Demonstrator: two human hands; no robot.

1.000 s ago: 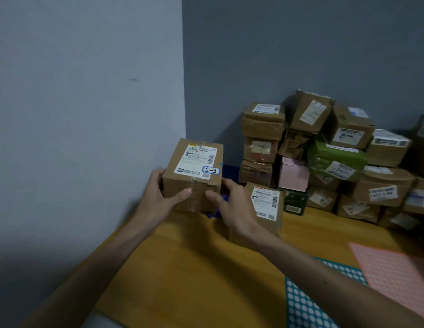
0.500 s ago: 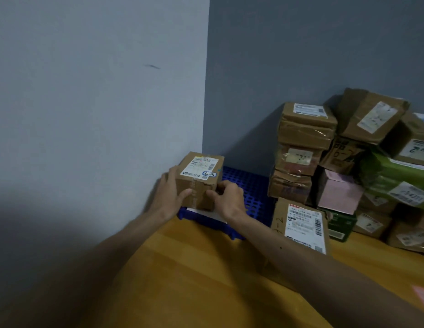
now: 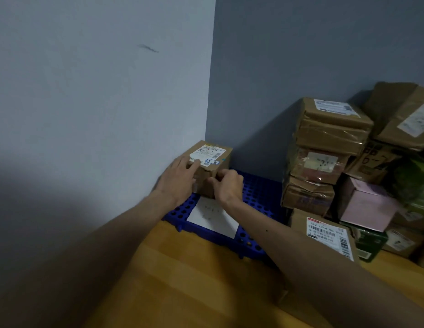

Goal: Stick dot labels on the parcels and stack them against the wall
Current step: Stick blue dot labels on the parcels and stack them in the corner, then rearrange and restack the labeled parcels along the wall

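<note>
A small brown cardboard parcel (image 3: 212,159) with a white shipping label and a blue-outlined sticker on top sits on the blue perforated pallet (image 3: 253,197), pushed into the corner against the left wall. My left hand (image 3: 180,179) lies on its near left side, fingers reaching over the top edge. My right hand (image 3: 228,185) is at its near front face with fingers curled against the cardboard. A white sheet of paper (image 3: 212,216) lies on the pallet just in front of the parcel.
To the right, several taped brown parcels (image 3: 329,129) are stacked against the back wall, with a pink box (image 3: 364,204) and green boxes among them. A labelled parcel (image 3: 327,233) stands on the wooden floor (image 3: 182,280) by my right forearm.
Both hands carried the parcel forward and set it down on the blue pallet, then slid it deeper into the corner. The white sheet in front of it is now uncovered.
</note>
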